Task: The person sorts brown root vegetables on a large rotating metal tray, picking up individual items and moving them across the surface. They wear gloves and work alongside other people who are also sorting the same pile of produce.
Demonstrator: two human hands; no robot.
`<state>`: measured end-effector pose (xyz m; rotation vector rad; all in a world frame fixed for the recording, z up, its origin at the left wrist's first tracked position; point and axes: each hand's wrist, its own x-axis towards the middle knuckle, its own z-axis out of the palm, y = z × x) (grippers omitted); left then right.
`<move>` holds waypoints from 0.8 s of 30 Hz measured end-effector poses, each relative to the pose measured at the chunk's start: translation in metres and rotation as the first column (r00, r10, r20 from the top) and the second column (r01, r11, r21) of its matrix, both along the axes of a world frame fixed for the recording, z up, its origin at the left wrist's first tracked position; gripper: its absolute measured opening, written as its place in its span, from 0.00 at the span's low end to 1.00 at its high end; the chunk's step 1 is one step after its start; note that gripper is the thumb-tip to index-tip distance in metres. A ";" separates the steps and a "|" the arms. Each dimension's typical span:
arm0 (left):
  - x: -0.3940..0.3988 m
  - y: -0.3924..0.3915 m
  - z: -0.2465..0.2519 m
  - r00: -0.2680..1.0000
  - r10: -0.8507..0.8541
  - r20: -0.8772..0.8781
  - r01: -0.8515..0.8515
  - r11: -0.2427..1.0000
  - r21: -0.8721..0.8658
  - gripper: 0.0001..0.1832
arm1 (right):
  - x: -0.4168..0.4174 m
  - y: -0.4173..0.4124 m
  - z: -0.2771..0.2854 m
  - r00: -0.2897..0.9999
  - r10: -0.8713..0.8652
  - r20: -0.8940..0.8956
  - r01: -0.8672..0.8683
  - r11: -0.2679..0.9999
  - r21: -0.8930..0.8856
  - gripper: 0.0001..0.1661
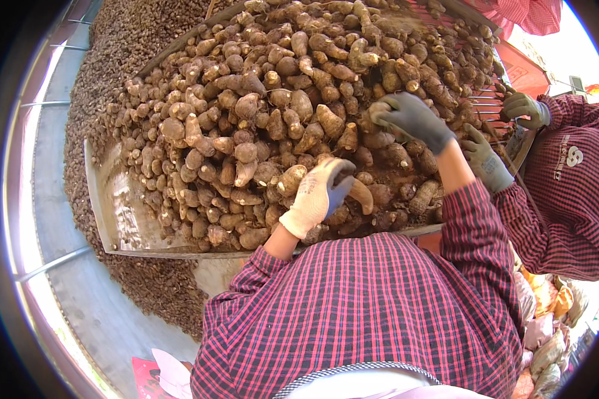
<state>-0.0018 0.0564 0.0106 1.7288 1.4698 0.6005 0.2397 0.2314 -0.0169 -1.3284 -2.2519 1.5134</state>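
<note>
A broad heap of brown taro corms (244, 107) lies on a metal-edged sorting table before me. My left hand (322, 194), in a pale knit glove with a blue-grey palm, is closed round a curved, tapering taro corm (362, 196) that sticks out on its right side. Farther out and to the right, my right hand (412, 119), in a dark grey glove, reaches over the heap. Its fingertips are on a roundish taro corm (372, 115), partly covered by the fingers; the glove is slightly blurred.
At the right, a co-worker's gloved hands (489, 162) are close to my right forearm. Metal bars (484, 104) lie at the table's right end. Smaller corms (85, 164) are piled beyond the table's left rim (96, 199). Filled sacks (544, 329) stand at lower right.
</note>
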 end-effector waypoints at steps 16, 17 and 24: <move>-0.003 0.086 -0.014 0.750 0.117 -0.651 0.063 0.967 0.246 0.42 | 0.053 -0.190 0.008 0.358 -0.726 -0.587 0.340 0.687 -0.643 0.21; 0.001 0.077 -0.008 0.821 0.146 -0.551 0.035 0.952 0.304 0.41 | 0.051 -0.193 0.008 0.349 -0.743 -0.571 0.365 0.669 -0.648 0.19; 0.080 0.030 0.021 0.960 -0.030 0.280 0.093 0.972 -0.216 0.36 | 0.035 -0.201 0.000 0.386 -0.713 -0.585 0.477 0.697 -0.535 0.26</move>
